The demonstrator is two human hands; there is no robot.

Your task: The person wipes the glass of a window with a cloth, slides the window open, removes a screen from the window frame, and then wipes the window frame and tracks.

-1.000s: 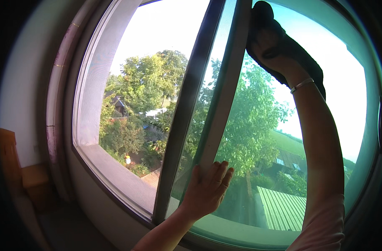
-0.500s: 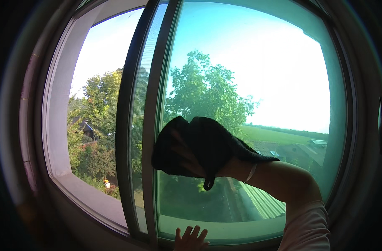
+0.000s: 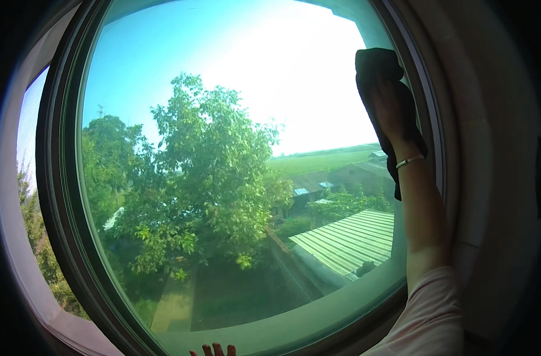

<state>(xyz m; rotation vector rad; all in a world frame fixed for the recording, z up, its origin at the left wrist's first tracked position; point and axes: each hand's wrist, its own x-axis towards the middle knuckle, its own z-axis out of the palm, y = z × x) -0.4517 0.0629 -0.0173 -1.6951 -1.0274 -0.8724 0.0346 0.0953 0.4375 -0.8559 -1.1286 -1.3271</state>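
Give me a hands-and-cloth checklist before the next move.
1. Right hand on the black cloth: ok.
2. Cloth within the picture, near the right side of the window frame: ok.
3. Cloth gathered clear of the wrist: not ok, its lower end trails alongside.
4. Cloth flat against the glass pane: cannot tell.
5. Left hand fully visible: not ok, only fingers show.

A fisheye camera on the person's head, the left of a side-by-side pair, looks out from indoors through the window pane — near it, facing it almost squarely, and looking down on the far corrugated roof. The right arm enters from the near right; only fingers of the left hand reach into view — and the window frame curves at left.
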